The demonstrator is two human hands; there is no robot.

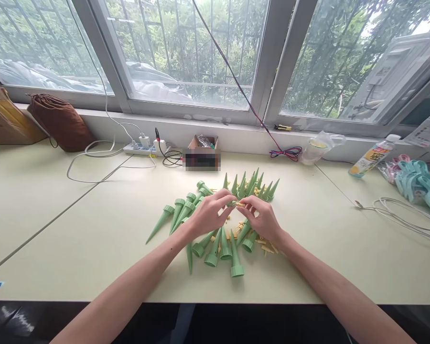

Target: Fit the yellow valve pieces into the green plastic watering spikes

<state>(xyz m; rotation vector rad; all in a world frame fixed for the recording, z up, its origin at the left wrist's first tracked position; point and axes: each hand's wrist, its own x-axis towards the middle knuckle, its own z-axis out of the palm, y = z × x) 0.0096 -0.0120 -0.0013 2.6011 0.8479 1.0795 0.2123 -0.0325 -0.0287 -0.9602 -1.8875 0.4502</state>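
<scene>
Barred windows [186, 52] with greenery outside run along the back of a pale desk [93, 229], whose surface is crossed by seams. On the sill side stand a cardboard box [10, 119], a brown drawstring bag [59, 122], a power strip [143, 147] with plugs in it and a small open carton [203, 142]. Farther right are a bottle [374, 156] that leans, a heap of teal clips [417, 184] and a loosely coiled pale cable [404, 215].

Both hands meet above the middle of the desk. The left hand [214, 211] has a narrow grip, thumb and fingers pinched on a small green piece [231, 203]. The right hand [262, 217] pinches a yellow piece [240, 204] just as narrowly, its end at the green one; the fingers cover much of both, so whether they are joined I cannot tell.

Around the hands lie green spikes: a group with ribbed caps [179, 202] to the left, several with open ends toward the near edge [237, 271], and a cluster standing point-up [241, 187] behind. Loose yellow bits [267, 247] are scattered beside the right hand.
</scene>
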